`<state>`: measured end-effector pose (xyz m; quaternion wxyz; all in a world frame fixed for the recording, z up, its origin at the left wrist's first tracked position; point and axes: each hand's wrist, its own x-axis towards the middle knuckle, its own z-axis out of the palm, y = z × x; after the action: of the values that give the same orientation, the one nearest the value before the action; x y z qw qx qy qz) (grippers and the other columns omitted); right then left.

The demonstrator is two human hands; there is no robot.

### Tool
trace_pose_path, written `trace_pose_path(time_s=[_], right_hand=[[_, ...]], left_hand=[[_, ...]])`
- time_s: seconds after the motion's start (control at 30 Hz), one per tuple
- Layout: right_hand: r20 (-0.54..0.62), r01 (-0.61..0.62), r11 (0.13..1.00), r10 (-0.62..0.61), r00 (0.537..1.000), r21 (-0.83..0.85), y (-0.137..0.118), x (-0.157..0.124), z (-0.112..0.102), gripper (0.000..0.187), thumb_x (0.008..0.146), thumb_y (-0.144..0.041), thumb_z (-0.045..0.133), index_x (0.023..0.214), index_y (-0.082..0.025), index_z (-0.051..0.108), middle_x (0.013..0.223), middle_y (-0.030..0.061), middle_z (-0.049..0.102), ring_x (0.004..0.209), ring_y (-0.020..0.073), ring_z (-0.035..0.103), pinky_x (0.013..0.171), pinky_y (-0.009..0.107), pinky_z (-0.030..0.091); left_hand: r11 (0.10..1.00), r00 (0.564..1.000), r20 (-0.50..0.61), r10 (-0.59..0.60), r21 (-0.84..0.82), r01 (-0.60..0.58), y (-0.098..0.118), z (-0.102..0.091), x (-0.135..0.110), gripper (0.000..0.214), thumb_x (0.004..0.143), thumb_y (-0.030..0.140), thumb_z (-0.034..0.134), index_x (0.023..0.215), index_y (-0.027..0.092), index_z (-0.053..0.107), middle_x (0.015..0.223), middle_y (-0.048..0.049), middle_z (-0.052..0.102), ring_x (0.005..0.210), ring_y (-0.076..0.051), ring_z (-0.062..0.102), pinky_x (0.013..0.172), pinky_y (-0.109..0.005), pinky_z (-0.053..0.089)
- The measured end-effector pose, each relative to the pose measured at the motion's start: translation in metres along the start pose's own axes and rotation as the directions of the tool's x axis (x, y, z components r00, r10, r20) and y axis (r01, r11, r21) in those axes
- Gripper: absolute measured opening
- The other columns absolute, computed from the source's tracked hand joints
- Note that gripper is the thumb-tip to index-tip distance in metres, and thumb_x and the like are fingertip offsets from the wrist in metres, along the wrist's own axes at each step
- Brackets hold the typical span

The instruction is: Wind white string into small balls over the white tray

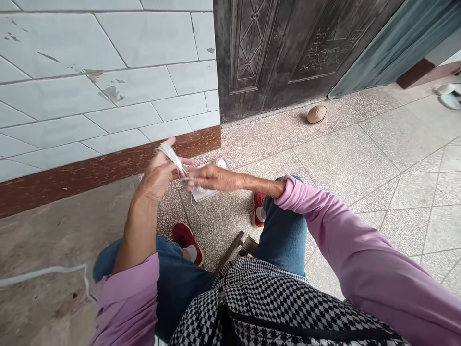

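White cord [172, 157] is sitting in a narrow bundle at the raised left hand [157, 175], above the floor and in front of the person's knees. The left hand is gripping it, partly closed, with the bundle lying across the fingertips. The right hand [215, 178] is reaching across from the right, its fingers [194, 174] extended and touching or nearly touching the bundle. Its grip is hard to read: the view is blurred here, so I cannot tell whether it is pinching a strand. A thin strand [193, 204] is hanging below the hands, and a flat white packet [207, 180] is lying on the speckled floor [230, 149] beneath them. A second length of white cord [43, 273] is trailing across the concrete at lower left. The person is sitting with a checked apron [270, 302] over blue jeans [284, 235], pink sleeves [363, 259] and red shoes [185, 240]. A dark embossed door [273, 48] is standing ahead, beside a tiled wall [108, 96].
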<state>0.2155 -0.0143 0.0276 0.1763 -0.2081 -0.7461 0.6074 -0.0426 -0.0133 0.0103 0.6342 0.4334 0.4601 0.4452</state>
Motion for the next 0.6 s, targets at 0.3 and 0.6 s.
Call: trace_pose_path(time_s=[0.3, 0.6], right_hand=[[-0.38, 0.023, 0.985, 0.044, 0.924, 0.169, 0.024, 0.013, -0.094, 0.05, 0.144, -0.06, 0.061, 0.111, -0.023, 0.059, 0.071, -0.0141, 0.03, 0.061, 0.0108, 0.02, 0.053, 0.02, 0.024], [-0.185, -0.105, 0.988, 0.082, 0.979, -0.117, 0.048, 0.031, -0.021, 0.052, 0.148, -0.039, 0.042, 0.103, -0.021, 0.06, 0.071, -0.009, 0.046, 0.063, 0.012, 0.043, 0.063, 0.022, 0.038]], left_hand=[[0.951, 0.844, 0.438, -0.309, 0.151, 0.27, 0.005, 0.038, -0.031, 0.119, 0.109, 0.039, 0.1, 0.207, 0.019, 0.036, 0.113, -0.0147, 0.097, 0.103, -0.043, 0.101, 0.086, -0.044, 0.079], [0.991, 0.969, 0.236, 0.068, -0.126, -0.038, 0.013, 0.006, -0.015, 0.147, 0.094, 0.045, 0.109, 0.211, 0.023, 0.023, 0.108, -0.0076, 0.096, 0.103, -0.043, 0.1, 0.085, -0.048, 0.078]])
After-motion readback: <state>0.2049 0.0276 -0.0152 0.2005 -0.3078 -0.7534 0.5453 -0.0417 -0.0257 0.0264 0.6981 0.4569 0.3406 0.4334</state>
